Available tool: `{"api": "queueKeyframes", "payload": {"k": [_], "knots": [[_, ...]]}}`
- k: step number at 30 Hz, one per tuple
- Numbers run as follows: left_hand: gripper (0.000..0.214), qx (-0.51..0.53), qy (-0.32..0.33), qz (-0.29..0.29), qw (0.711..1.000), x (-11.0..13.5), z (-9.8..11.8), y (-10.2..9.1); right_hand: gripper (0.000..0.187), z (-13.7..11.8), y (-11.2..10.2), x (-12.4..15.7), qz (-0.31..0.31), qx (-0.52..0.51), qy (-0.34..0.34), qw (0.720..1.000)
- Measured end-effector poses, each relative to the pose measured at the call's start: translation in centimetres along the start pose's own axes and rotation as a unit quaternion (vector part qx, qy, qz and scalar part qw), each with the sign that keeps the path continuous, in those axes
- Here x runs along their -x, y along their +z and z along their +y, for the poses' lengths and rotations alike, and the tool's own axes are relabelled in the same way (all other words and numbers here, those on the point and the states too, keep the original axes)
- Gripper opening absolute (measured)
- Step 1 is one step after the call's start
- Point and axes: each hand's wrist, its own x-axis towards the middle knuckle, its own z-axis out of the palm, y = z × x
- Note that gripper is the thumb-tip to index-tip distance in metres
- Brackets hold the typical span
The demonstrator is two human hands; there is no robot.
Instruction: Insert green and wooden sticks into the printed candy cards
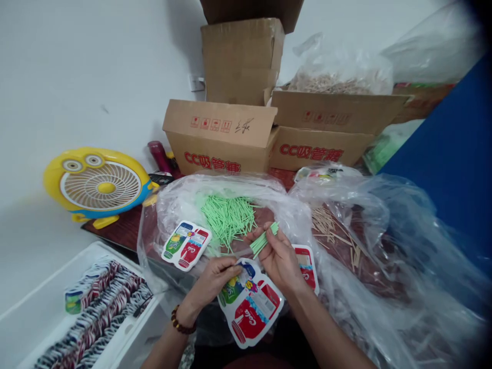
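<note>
Between thumb and fingers my left hand (215,281) pinches the top edge of a printed candy pack (251,307) with a green Sprite bottle and a red Cola bottle on it. My right hand (280,256) is closed round a small bundle of green candy sticks (264,241), just above that pack. Beyond my hands lies a pile of loose green sticks (228,218) on clear plastic. A second printed pack (187,245) lies flat left of the pile. Part of another pack (306,266) shows behind my right wrist.
At the left front stands a white bin (42,318) with rows of packs (96,312). A yellow fan (102,184) sits behind it. Cardboard boxes (219,136) line the back. Beige sticks (325,223) lie on the right among plastic sheeting (353,297); a blue panel (449,169) stands beyond.
</note>
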Motion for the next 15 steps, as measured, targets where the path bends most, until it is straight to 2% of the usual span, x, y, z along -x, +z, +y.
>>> {"api": "queueKeyframes", "payload": {"k": [6,11,15], "knots": [[0.034,0.0,0.011,0.014,1.0,-0.6,-0.6,0.4,0.017,0.2,-0.3,0.7,-0.001,0.041,0.018,0.999],[0.032,0.025,0.005,0.036,0.999,-1.0,0.2,0.6,0.017,1.0,-1.0,1.4,0.023,0.104,0.012,0.994],[0.026,0.073,-0.009,0.033,0.997,-1.3,0.8,0.6,0.011,1.3,-1.4,1.8,-0.023,0.196,0.041,0.979]]}}
